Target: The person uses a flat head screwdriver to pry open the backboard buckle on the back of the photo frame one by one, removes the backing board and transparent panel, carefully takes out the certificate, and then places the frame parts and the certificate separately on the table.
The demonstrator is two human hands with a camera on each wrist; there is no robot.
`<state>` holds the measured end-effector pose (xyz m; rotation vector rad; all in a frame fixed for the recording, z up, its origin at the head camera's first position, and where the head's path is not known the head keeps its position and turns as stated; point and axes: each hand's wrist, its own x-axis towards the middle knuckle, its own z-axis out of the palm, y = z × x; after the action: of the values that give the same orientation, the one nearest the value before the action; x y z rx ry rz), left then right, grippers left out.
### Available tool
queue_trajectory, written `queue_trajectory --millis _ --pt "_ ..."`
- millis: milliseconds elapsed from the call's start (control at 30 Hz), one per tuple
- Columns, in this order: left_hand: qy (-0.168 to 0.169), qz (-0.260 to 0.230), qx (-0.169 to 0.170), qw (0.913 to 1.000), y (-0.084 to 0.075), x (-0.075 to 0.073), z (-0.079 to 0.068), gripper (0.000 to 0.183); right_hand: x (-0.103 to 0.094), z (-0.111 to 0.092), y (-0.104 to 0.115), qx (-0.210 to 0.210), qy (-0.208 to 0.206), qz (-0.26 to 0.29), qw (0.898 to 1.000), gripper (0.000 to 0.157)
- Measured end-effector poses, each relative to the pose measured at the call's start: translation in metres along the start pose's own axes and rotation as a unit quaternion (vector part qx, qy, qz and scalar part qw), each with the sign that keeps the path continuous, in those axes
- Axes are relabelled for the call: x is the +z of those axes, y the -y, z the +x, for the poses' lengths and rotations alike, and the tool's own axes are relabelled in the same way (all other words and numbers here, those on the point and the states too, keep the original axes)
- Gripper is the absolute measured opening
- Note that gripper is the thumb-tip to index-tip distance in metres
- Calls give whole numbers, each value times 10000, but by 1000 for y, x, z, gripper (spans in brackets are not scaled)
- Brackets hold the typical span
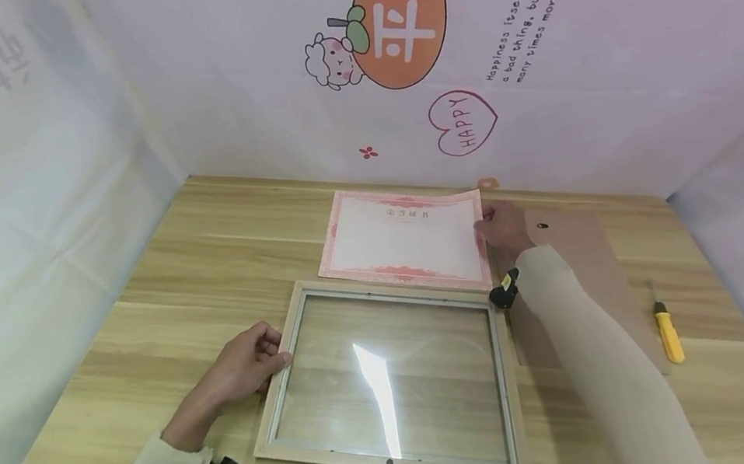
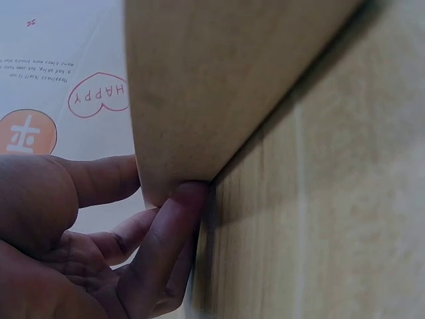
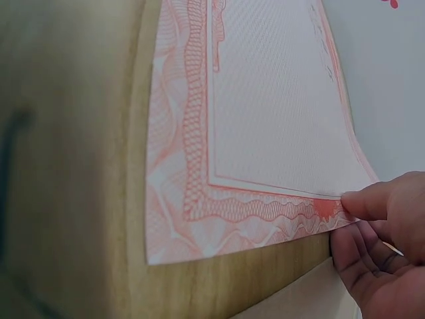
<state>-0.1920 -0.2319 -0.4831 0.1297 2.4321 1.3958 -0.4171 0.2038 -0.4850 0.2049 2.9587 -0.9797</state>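
Note:
A wooden picture frame (image 1: 514, 401) with a clear pane lies on the table in the head view. My left hand (image 1: 248, 362) grips its left side, thumb on top; in the left wrist view, fingers (image 2: 179, 219) reach under the wooden edge. Beyond the frame is a certificate (image 1: 408, 239) with a pink patterned border. My right hand (image 1: 504, 226) pinches its right edge between thumb and fingers. The right wrist view shows that same edge of the certificate (image 3: 265, 133) held, with the paper bending upward near the thumb.
A brown backing board (image 1: 581, 267) lies on the right, partly under the right arm. Beside it sits a yellow-handled screwdriver (image 1: 668, 334). White printed cloth (image 1: 240, 85) hangs behind the wooden table (image 1: 175, 289) and along both sides.

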Motion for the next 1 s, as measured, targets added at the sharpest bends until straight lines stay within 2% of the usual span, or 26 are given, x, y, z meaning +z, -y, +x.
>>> queue_trajectory --millis 633,833,1000 --pt "-20 -11 76 10000 2 1 -1 25 5 2 -4 222 -76 257 9994 24" --pt "-91 117 89 9999 1 1 -2 25 0 -9 -2 178 97 505 9985 37" --pt "-133 167 81 9997 1 1 -2 25 -8 -28 -1 -209 204 365 9989 33"
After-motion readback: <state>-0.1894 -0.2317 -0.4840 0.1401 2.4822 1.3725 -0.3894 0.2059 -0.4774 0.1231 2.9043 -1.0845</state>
